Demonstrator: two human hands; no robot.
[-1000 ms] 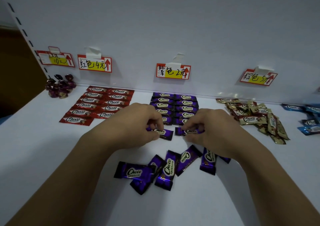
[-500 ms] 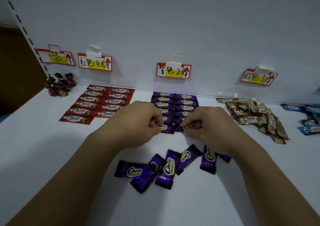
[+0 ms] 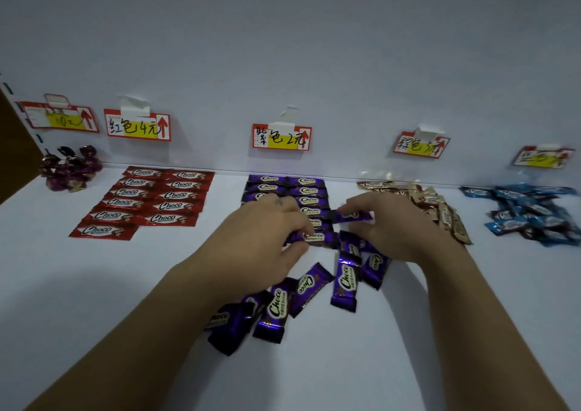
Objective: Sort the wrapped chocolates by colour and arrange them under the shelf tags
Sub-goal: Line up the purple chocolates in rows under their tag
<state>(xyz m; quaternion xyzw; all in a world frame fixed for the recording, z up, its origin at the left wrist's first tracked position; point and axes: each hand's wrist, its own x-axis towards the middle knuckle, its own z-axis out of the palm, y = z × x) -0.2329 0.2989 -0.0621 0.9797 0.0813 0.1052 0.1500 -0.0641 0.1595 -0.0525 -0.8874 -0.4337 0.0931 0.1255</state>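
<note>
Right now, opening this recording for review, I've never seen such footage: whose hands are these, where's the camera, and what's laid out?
The camera sits on a person's head, looking down at their own bare hands over a white shelf. The left hand pinches a purple Choco bar; the right hand pinches a second purple Choco bar. Red Choco rows and purple Choco rows lie tidy under handwritten price tags. A loose purple pile, a gold pile and a blue pile lie jumbled.

place: shop shelf | evidence: handwritten price tags (image 3: 282, 137) taped above sorted wrapped chocolates (image 3: 163, 195)
</note>
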